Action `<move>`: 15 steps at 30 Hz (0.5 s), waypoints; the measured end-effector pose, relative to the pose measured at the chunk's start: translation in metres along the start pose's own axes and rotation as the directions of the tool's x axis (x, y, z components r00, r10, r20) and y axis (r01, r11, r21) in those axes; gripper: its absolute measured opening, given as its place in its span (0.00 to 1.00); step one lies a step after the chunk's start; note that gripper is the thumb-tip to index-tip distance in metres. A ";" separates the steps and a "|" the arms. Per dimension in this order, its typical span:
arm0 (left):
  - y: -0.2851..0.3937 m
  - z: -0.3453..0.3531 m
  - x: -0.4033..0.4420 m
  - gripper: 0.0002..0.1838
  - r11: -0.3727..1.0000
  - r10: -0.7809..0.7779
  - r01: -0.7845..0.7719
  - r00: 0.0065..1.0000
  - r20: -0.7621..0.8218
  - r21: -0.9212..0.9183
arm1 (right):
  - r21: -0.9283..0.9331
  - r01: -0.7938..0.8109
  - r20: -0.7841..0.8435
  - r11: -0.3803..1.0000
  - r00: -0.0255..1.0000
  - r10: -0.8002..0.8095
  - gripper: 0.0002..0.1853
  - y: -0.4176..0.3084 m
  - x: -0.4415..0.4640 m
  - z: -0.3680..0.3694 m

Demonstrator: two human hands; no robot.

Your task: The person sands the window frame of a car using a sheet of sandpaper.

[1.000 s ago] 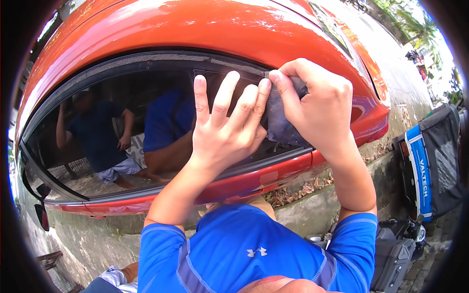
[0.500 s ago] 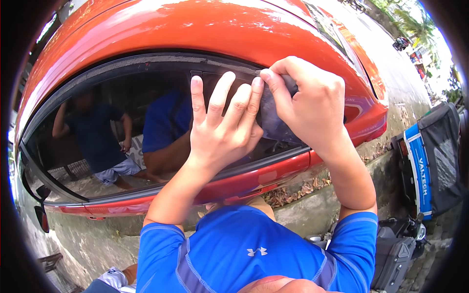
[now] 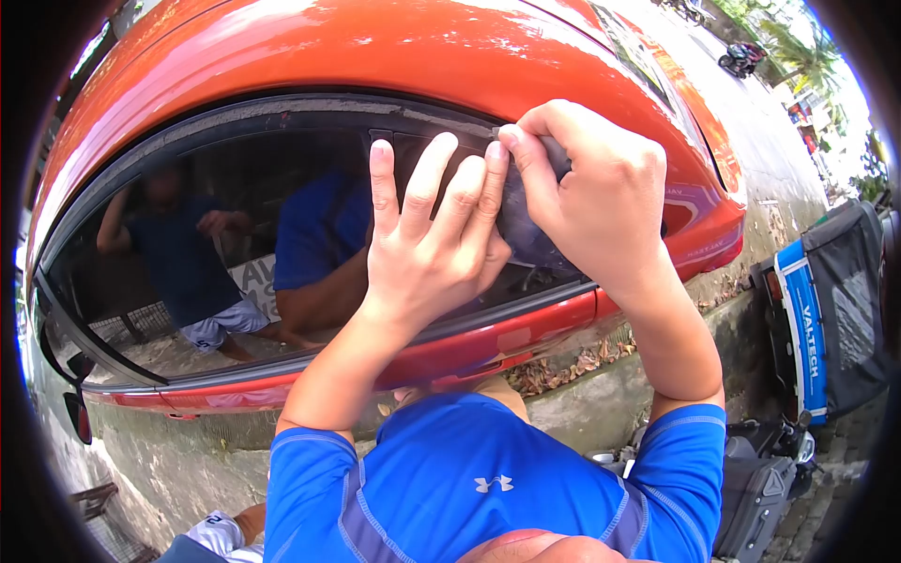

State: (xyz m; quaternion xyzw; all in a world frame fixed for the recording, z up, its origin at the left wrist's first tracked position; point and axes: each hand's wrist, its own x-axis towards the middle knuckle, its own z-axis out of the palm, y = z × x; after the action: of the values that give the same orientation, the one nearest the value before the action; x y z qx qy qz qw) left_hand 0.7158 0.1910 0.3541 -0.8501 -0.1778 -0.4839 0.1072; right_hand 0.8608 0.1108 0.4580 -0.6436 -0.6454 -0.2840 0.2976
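Note:
A dark, wrinkled plastic film [image 3: 527, 235] lies over the rear part of the side window [image 3: 324, 155] of a red car [image 3: 404, 47]. My right hand [image 3: 601, 183] pinches the film's upper edge between thumb and bent fingers; the fingertips are partly hidden. Just left of it, my left hand [image 3: 430, 235] has its fingers spread over the glass. Its index fingertip is close beside my right thumb, at the film's edge. Whether the left fingertips press on the glass cannot be told.
At right stand a black-and-blue bag marked VALTECH [image 3: 812, 319] and a parked motorcycle with a grey case [image 3: 751, 507]. Dry leaves [image 3: 563, 368] lie along the concrete edge below the car. Another person's leg [image 3: 221, 535] shows at lower left. A motorcycle [image 3: 741, 59] is on the road.
Both hands stay nearly in place at the film's edge. In the window reflection, another person's arm has risen to chest height. The motorcycle on the road has moved up and left in view.

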 end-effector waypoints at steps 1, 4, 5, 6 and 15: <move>0.000 0.001 0.000 0.35 1.000 -0.003 0.003 1.000 0.004 -0.004 | 0.016 0.014 -0.017 1.000 1.000 -0.014 0.09 0.001 0.000 -0.001; 0.002 0.002 0.003 0.35 1.000 0.024 -0.025 0.999 -0.038 -0.006 | -0.017 0.001 0.012 1.000 1.000 -0.001 0.09 0.005 -0.001 -0.007; 0.000 0.002 0.002 0.36 0.999 0.032 -0.032 0.998 -0.052 -0.004 | -0.024 -0.002 0.015 1.000 1.000 0.002 0.09 0.002 0.000 -0.004; -0.002 0.002 0.000 0.35 1.000 0.017 -0.017 0.999 -0.042 0.001 | -0.031 -0.002 0.020 1.000 1.000 0.003 0.09 0.000 0.001 -0.002; -0.001 0.002 0.003 0.34 1.000 0.015 -0.015 0.998 -0.056 0.003 | -0.019 -0.026 0.052 0.999 0.998 0.027 0.11 0.000 0.004 -0.004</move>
State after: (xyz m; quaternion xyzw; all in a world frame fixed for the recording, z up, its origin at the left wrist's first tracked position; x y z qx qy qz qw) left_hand 0.7185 0.1933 0.3551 -0.8374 -0.1690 -0.5064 0.1169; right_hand 0.8613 0.1102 0.4640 -0.6618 -0.6418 -0.2693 0.2785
